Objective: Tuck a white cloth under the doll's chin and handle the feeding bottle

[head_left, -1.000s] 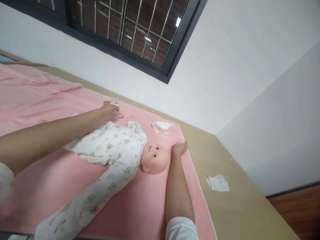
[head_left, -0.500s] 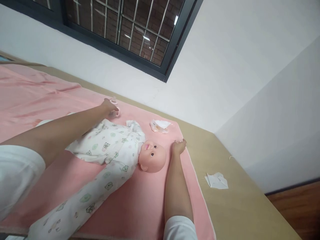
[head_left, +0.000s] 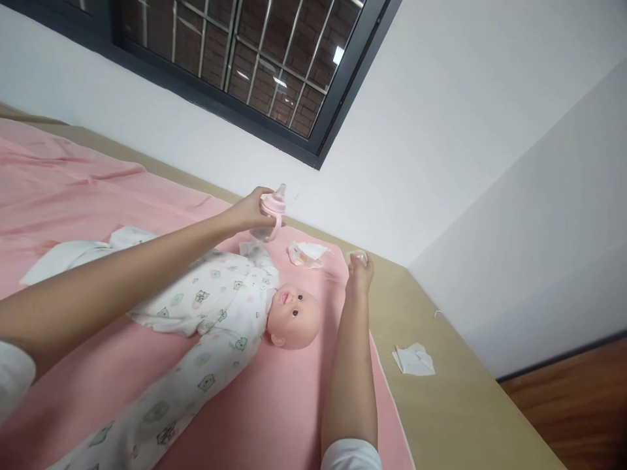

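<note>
Head view: just left of the frame's centre, the left hand (head_left: 251, 210) grasps a baby bottle (head_left: 275, 206), teat up. Right of centre, the right hand (head_left: 361, 271) clasps a small clear object (head_left: 360, 256). The doll (head_left: 294, 320) lies lower left on a pink blanket (head_left: 274, 405).

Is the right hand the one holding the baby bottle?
No, the left hand grips the baby bottle, while the right hand holds a small clear object.

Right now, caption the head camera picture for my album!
Doll on a pink blanket, left hand holding a bottle, right hand a small clear thing.
</note>
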The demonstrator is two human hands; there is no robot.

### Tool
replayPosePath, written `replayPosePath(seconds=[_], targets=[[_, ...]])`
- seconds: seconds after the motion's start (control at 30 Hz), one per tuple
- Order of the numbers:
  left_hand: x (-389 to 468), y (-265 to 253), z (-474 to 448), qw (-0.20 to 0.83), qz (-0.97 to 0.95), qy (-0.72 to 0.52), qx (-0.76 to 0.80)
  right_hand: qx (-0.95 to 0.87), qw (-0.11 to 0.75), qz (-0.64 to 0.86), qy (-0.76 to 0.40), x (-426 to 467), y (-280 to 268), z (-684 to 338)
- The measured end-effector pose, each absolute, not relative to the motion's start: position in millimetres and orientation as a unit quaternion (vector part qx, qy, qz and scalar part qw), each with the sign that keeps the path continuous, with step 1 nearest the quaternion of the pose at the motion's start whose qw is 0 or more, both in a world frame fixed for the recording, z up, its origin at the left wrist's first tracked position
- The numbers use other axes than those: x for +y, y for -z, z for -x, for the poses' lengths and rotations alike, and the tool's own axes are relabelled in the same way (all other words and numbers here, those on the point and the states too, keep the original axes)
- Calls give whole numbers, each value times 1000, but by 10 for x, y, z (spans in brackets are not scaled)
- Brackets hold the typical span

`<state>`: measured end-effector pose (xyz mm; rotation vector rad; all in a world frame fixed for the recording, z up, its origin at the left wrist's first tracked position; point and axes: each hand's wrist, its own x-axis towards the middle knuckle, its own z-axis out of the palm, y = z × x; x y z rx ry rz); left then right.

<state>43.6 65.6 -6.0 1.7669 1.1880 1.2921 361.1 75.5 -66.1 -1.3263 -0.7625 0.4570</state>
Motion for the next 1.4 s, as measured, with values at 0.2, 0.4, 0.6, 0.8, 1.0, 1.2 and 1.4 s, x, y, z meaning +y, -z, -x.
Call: replayPosePath(seconds=[0.2,0.4,0.6,0.8,1.0,1.2,1.4], targets=[[22,-72,-626,117,-783,-433,431,-581,688,341,-271,33,-89,-2977],[-149,-29,-606,111,-810,-429,383,-688,624,295,-223,-272,-112,-2427],[-130,-56,-509,118,-824,-417,365,-722,587,303,-207,-246,9,-2240],[-115,-101,-337,163,-832,-364,385,-772,486,304,-276,-294,-3,-2246],[-125,-126,-276,244,-821,-387,343,-769,451,312,-328,-369,-53,-2320],[-194,-110,-331,386,-797,-380,268,-748,513,317,-277,-432,41,-2068],[-224,-87,-328,336,-827,-353,279,-748,535,317,-231,-326,189,-2004]])
